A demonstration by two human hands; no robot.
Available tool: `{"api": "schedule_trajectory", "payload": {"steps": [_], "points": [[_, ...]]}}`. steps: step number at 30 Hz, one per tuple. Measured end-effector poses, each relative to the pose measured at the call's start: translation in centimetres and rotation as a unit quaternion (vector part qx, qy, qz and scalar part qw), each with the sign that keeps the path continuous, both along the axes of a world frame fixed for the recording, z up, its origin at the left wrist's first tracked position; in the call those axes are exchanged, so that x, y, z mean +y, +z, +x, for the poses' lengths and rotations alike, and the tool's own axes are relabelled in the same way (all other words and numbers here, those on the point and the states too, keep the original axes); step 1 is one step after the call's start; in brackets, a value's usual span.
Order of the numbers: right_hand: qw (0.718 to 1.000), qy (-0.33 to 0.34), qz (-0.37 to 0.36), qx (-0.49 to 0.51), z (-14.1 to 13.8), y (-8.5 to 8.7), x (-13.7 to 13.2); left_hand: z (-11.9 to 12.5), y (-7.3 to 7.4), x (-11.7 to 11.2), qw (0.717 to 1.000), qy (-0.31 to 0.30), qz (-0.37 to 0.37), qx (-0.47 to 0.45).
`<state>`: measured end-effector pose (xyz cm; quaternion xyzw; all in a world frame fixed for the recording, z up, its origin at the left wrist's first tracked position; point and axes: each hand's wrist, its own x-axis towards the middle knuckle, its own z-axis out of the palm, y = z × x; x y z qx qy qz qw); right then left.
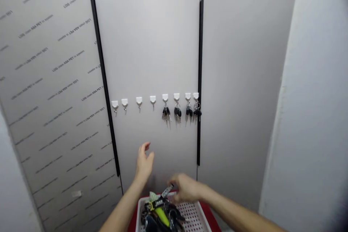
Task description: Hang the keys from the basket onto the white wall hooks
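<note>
My left hand (144,161) is raised in front of the cabinet panel, below the row of hooks. Its fingers are bent but apart, and nothing shows in them. Over a white perforated basket (202,217), my right hand (186,188) reaches down with thumb and fingers spread. A grey patterned strap (166,190) rises from the pile close to its fingertips; whether they touch is unclear. In the basket lie a heap of dark keys (174,214), a bright yellow-green piece (162,216) and a black strap with lettering (156,204).
Several white adhesive hooks (139,100) run across the middle panel. Bunches of black-headed keys (177,111) hang from those on the right; the left hooks carry nothing. Long black handles (200,79) edge the panel. Something red (208,217) lies beneath the basket.
</note>
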<state>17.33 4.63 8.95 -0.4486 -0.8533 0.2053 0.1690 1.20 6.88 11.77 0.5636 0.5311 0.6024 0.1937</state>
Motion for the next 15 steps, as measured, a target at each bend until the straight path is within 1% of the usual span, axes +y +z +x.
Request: {"api": "schedule_trajectory", "payload": {"steps": [1,2,3,4,5,6,8,10,12,15], "points": [[0.996,-0.044,0.043,0.059,0.4,2.2,0.9,0.8,1.9,1.0,1.0,-0.005,0.007,0.005],[0.977,-0.115,0.116,0.138,0.8,4.8,1.9,1.7,3.6,2.0,1.0,-0.004,0.011,0.006],[0.945,-0.178,0.181,0.207,1.0,7.3,3.1,2.7,5.2,3.0,1.0,-0.001,0.012,0.002],[0.91,-0.229,0.235,0.254,1.1,9.5,4.3,3.7,6.5,3.9,1.0,0.001,0.013,-0.004],[0.888,-0.257,0.265,0.275,1.1,11.3,5.4,4.6,7.7,4.8,1.0,0.009,0.013,-0.006],[0.878,-0.274,0.272,0.284,0.9,12.7,6.4,5.5,8.7,5.5,1.0,0.018,0.01,-0.002],[0.872,-0.294,0.267,0.285,0.6,14.1,7.9,6.8,10.2,6.4,0.998,0.048,-0.008,0.027],[0.869,-0.309,0.261,0.285,0.6,14.7,8.5,7.4,11.3,6.7,0.994,0.078,-0.033,0.073],[0.862,-0.31,0.28,0.288,1.0,15.6,8.5,7.0,12.3,6.5,0.989,0.089,-0.032,0.115],[0.861,-0.271,0.328,0.277,1.8,18.0,8.1,5.8,14.3,6.1,0.984,0.083,0.02,0.158]]}}
